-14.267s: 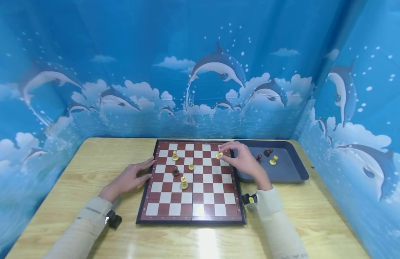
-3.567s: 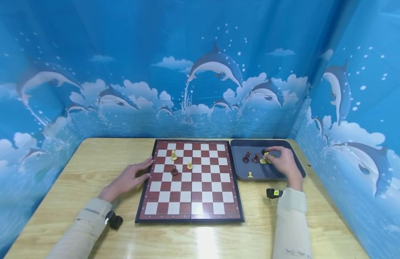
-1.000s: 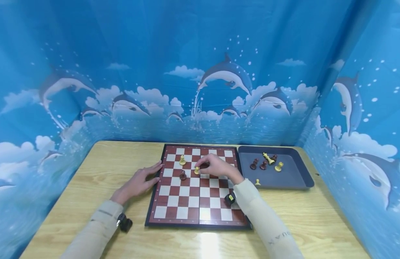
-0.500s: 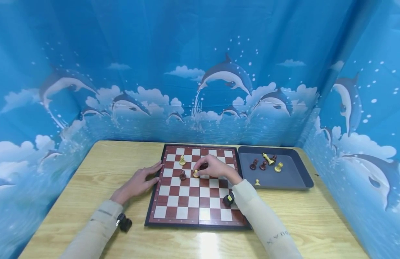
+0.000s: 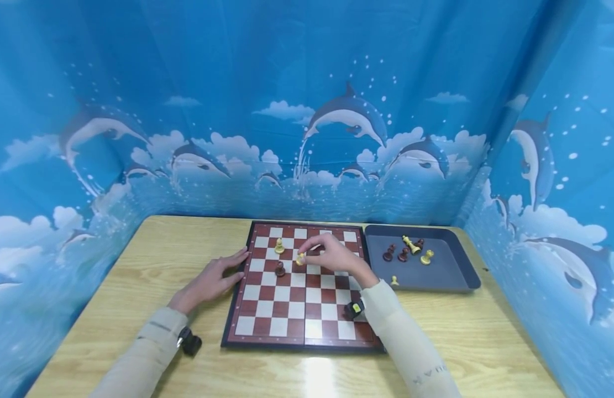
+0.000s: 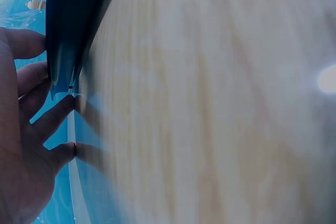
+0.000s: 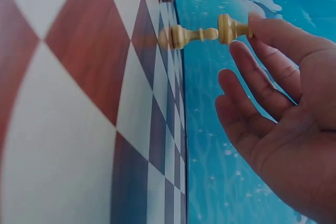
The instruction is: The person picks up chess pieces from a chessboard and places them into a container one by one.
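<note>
Right hand (image 5: 331, 254) is pinching a yellow chess piece (image 7: 229, 29), left hand (image 5: 211, 281) gripping nothing. A narrow pinch may be risking a drop.

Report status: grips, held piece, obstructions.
Left grip touching chessboard, left edge. Right grip pinching yellow piece, clear of the board. Dark piece standing nearby, nothing visibly blocking.

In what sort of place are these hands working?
Probably a small curtained recording booth: dolphin-printed curtains hang behind and beside a wooden table, and two wrist cameras are worn.
</note>
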Action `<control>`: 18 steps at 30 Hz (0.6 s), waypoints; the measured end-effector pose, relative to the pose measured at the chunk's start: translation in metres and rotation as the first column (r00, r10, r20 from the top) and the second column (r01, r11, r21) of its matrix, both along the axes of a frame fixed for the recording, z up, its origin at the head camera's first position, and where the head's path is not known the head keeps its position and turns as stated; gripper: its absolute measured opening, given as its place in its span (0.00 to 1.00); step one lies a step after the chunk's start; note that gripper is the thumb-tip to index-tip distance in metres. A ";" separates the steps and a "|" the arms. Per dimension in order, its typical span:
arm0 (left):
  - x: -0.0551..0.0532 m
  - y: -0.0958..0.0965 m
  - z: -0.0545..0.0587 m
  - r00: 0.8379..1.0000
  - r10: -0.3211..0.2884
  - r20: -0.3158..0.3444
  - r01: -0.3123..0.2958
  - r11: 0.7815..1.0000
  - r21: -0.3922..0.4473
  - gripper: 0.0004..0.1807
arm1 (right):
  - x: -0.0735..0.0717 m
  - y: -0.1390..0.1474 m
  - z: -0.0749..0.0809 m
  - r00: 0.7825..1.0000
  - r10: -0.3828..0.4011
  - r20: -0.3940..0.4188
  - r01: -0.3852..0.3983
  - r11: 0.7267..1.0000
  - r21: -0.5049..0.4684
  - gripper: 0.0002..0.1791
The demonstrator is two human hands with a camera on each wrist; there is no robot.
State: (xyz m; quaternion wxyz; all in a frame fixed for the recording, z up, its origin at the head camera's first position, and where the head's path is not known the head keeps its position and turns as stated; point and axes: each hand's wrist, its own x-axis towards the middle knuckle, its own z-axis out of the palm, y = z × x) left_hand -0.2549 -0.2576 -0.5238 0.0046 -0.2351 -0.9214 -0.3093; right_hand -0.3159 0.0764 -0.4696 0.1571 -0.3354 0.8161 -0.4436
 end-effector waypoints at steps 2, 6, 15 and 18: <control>0.000 0.000 0.000 1.000 0.001 0.003 -0.001 1.000 0.003 0.30 | 0.003 0.003 0.000 1.000 -0.012 -0.016 0.012 1.000 -0.019 0.14; 0.001 0.001 0.001 1.000 -0.001 -0.004 0.001 1.000 0.008 0.30 | 0.010 0.011 -0.001 0.998 -0.049 -0.042 0.047 0.998 -0.042 0.14; 0.002 0.002 0.003 1.000 -0.026 -0.001 0.026 0.999 0.047 0.30 | 0.025 0.034 0.003 0.988 -0.150 -0.045 0.145 0.985 -0.098 0.08; 0.002 0.001 0.002 1.000 -0.025 -0.009 0.026 0.999 0.045 0.30 | 0.028 0.040 0.007 0.981 -0.184 -0.061 0.176 0.977 -0.118 0.08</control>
